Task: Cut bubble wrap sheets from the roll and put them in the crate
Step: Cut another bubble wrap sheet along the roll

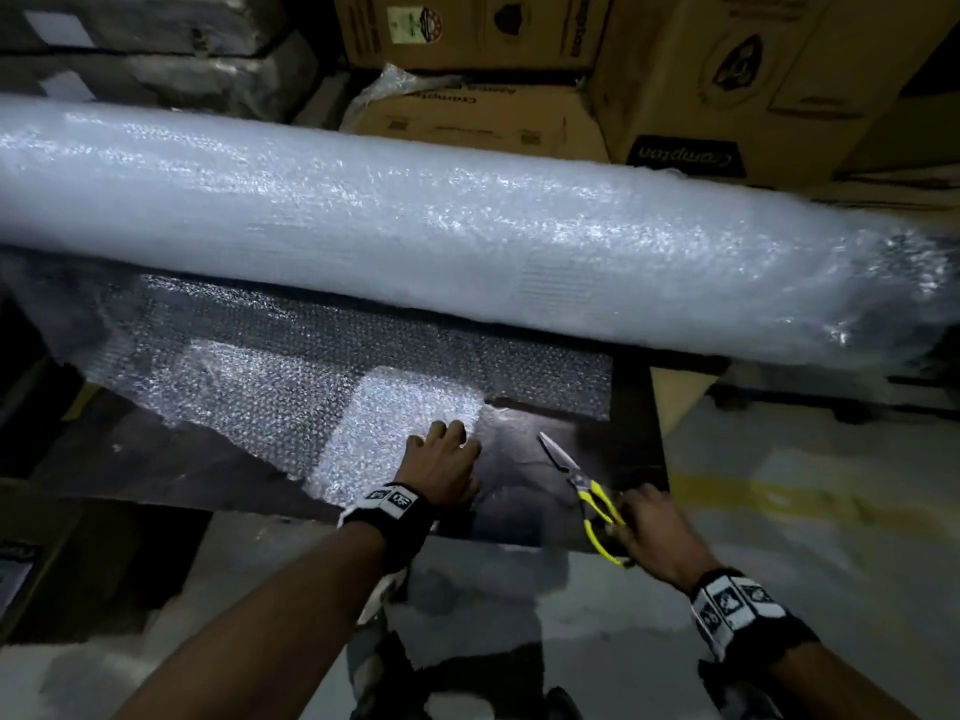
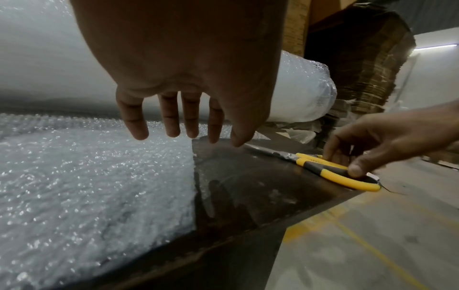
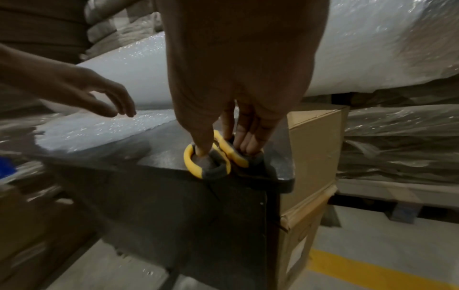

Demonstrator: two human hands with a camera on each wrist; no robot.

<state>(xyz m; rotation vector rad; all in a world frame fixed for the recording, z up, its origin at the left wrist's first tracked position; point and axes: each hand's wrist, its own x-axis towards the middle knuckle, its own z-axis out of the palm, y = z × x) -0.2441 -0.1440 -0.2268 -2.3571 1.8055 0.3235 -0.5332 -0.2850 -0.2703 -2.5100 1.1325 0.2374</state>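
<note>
A thick roll of bubble wrap (image 1: 467, 241) lies across the back of the dark table (image 1: 634, 444). Its loose sheet (image 1: 291, 387) is spread toward me over the tabletop. My left hand (image 1: 441, 459) is over the sheet's right edge, fingers (image 2: 174, 121) straight and slightly spread, holding nothing. Yellow-handled scissors (image 1: 587, 491) lie at the table's front right corner, blades pointing at the sheet. My right hand (image 1: 654, 532) grips their handles (image 3: 196, 166), thumb in one loop and fingers in the other. No crate shows clearly.
Stacked cardboard boxes (image 1: 727, 70) stand behind the roll. Another box (image 3: 313, 147) sits against the table's right side. The grey floor has a yellow line (image 1: 779, 496) to the right. Something blue (image 3: 5, 166) shows low on the left.
</note>
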